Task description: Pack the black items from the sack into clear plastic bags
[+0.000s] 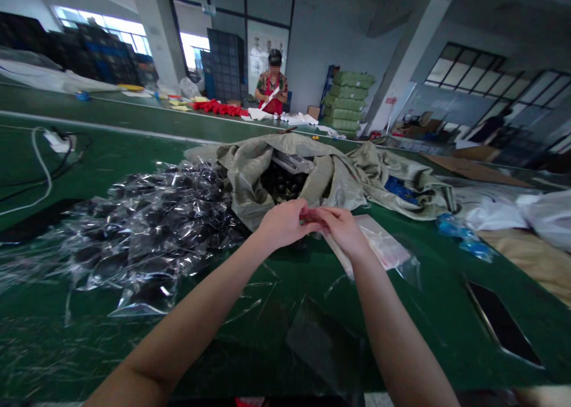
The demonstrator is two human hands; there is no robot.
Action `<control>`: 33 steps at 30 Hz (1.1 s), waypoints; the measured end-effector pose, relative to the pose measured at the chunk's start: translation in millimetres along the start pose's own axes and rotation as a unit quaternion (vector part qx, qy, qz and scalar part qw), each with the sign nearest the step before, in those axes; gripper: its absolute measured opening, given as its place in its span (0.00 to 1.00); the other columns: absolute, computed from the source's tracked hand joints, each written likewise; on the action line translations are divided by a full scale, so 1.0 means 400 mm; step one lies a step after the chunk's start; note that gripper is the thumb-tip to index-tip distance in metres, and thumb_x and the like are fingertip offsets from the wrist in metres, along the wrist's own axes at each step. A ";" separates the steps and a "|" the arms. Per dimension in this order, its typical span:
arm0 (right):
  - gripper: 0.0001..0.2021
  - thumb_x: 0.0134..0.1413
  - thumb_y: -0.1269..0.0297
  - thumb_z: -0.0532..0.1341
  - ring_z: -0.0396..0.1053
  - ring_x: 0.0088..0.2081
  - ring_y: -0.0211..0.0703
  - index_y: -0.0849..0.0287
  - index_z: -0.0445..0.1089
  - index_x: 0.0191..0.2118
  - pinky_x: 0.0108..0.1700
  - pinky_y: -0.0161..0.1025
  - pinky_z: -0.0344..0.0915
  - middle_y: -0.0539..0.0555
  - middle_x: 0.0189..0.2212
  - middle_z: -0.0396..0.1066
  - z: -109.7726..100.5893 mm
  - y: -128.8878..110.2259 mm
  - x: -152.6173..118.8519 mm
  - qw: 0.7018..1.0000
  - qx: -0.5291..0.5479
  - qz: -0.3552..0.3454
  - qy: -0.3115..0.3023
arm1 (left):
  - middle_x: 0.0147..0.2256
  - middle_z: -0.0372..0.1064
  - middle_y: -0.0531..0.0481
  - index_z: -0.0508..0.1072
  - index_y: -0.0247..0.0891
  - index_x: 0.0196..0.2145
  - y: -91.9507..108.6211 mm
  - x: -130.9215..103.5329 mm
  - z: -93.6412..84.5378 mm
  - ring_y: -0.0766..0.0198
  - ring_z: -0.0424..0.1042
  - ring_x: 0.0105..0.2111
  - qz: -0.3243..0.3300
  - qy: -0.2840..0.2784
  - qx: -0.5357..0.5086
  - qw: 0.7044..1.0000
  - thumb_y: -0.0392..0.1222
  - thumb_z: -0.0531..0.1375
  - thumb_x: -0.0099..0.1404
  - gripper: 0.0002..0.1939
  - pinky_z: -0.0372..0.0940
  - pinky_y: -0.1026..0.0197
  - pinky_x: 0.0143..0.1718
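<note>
Both my hands meet in front of an open woven sack (250,178) that holds dark round items (285,184). My left hand (284,224) has its fingers bent together at the thumb side; what it pinches, if anything, is too small to make out. My right hand (344,231) is closed on a clear plastic bag (338,253), which hangs down below its fingers. Beside my right wrist lies a stack of flat clear bags (383,246). A big pile of black items in clear wrappers (151,228) spreads to the left of my hands.
A phone (504,323) lies at the right on the green table (276,359). A second sack with blue items (401,190) is behind it. White cable (40,163) at left. Across the tables a person (273,88) stands near red items (218,107).
</note>
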State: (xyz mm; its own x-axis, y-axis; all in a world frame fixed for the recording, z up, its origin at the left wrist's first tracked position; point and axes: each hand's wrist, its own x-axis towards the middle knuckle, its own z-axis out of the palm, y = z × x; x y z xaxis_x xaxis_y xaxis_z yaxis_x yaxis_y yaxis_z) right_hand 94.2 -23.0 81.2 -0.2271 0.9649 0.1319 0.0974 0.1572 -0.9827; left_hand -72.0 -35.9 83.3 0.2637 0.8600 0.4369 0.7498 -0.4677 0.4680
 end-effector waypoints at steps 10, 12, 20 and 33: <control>0.14 0.53 0.56 0.59 0.73 0.25 0.45 0.59 0.76 0.27 0.29 0.39 0.68 0.53 0.23 0.76 0.009 0.023 0.036 0.985 -0.171 -0.030 0.005 | 0.31 0.72 0.49 0.71 0.38 0.30 -0.032 0.013 -0.009 0.63 0.71 0.31 -0.021 0.018 0.023 0.999 0.42 0.55 0.62 0.08 0.63 0.62 0.35; 0.16 0.54 0.56 0.58 0.70 0.22 0.43 0.58 0.74 0.21 0.28 0.38 0.63 0.52 0.17 0.72 0.011 0.007 0.031 0.959 -0.274 -0.064 0.044 | 0.31 0.71 0.49 0.70 0.38 0.30 -0.018 0.010 -0.013 0.63 0.70 0.31 -0.034 0.047 0.060 0.996 0.42 0.54 0.63 0.07 0.63 0.62 0.34; 0.16 0.56 0.60 0.57 0.63 0.20 0.37 0.57 0.67 0.19 0.25 0.36 0.51 0.51 0.18 0.70 0.025 -0.064 -0.027 0.874 -0.438 -0.168 0.128 | 0.31 0.69 0.50 0.67 0.40 0.30 0.037 -0.011 -0.017 0.63 0.69 0.28 -0.063 0.084 0.157 0.982 0.44 0.52 0.65 0.09 0.60 0.63 0.29; 0.12 0.53 0.68 0.55 0.60 0.24 0.37 0.57 0.59 0.20 0.27 0.35 0.52 0.50 0.22 0.66 0.030 -0.039 -0.014 0.903 -0.385 -0.181 0.062 | 0.35 0.71 0.49 0.68 0.40 0.33 0.042 -0.004 -0.005 0.61 0.71 0.31 -0.103 0.043 0.152 0.982 0.44 0.55 0.62 0.06 0.60 0.62 0.29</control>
State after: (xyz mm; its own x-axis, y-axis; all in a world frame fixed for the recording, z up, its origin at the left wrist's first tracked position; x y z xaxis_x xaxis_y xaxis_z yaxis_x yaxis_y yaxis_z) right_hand 82.5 -33.5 94.2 -0.2745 0.8295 0.4864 0.6945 0.5209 -0.4964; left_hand -61.0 -45.5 92.0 0.0452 0.9030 0.4272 0.9317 -0.1924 0.3080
